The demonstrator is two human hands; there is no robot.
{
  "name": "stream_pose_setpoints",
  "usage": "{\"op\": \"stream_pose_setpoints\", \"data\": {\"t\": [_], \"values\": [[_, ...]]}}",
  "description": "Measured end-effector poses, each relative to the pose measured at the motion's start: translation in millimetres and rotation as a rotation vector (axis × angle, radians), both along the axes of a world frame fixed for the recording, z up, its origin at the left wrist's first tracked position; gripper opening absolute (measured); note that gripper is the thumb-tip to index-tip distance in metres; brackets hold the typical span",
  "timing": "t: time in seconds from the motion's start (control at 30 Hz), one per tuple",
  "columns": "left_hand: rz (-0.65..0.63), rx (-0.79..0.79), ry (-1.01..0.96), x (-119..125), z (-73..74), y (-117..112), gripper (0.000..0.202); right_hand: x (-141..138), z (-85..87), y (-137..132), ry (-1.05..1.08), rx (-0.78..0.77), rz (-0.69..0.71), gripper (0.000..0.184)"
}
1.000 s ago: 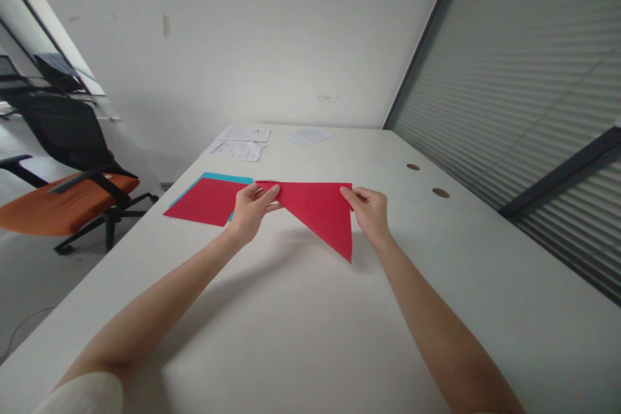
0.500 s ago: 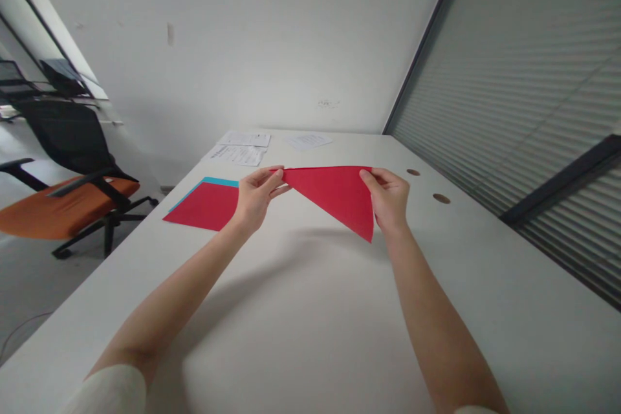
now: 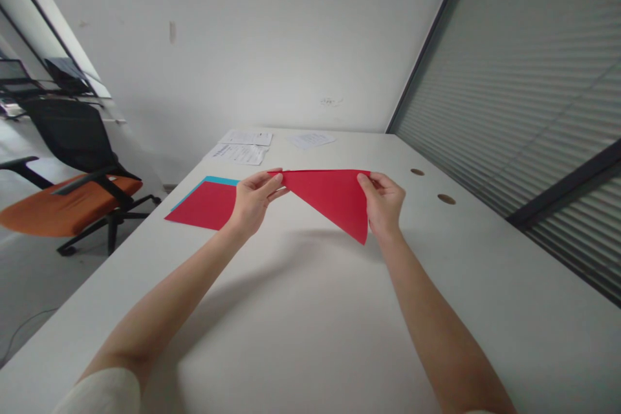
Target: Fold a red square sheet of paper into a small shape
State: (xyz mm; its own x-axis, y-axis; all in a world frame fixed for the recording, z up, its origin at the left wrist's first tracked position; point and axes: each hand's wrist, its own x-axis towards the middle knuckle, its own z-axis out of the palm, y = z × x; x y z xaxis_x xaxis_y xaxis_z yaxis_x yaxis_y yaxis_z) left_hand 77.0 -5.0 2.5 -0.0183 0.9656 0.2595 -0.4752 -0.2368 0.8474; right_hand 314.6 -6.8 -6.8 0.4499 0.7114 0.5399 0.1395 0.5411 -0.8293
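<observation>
A red paper folded into a triangle point(image 3: 332, 197) hangs in the air above the white table point(image 3: 301, 310), its long edge on top and one point hanging down. My left hand point(image 3: 252, 202) pinches its left corner. My right hand point(image 3: 385, 204) pinches its right corner, fingers closed on the paper. Left of my left hand a flat red sheet point(image 3: 206, 205) lies on the table, with a blue sheet point(image 3: 220, 180) showing from under its far edge.
Printed white papers point(image 3: 240, 152) and another sheet point(image 3: 310, 139) lie at the table's far end. Two round cable holes point(image 3: 445, 198) sit near the right edge by the window blinds. A black and orange office chair point(image 3: 63, 187) stands left of the table.
Both hands lifted the red triangle off the table and carried it up and slightly right; over the last half second it barely moved.
</observation>
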Motion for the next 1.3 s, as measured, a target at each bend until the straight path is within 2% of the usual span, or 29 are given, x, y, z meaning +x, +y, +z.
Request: {"op": "stream_pose_setpoints", "data": {"t": [0.37, 0.77, 1.3], "values": [[0.041, 0.009, 0.006, -0.9, 0.1, 1.5, 0.026, 3.1, -3.3, 1.7, 0.027, -0.021, 0.011, 0.029], [0.002, 0.032, -0.010, 0.8, 1.8, -2.7, 0.026, 4.0, -1.9, 0.4, 0.051, -0.013, -0.011, 0.030], [0.087, 0.008, -0.039, -0.2, 1.9, -3.3, 0.026, 4.1, -2.0, -0.8, 0.022, 0.001, -0.005, 0.027]]}}
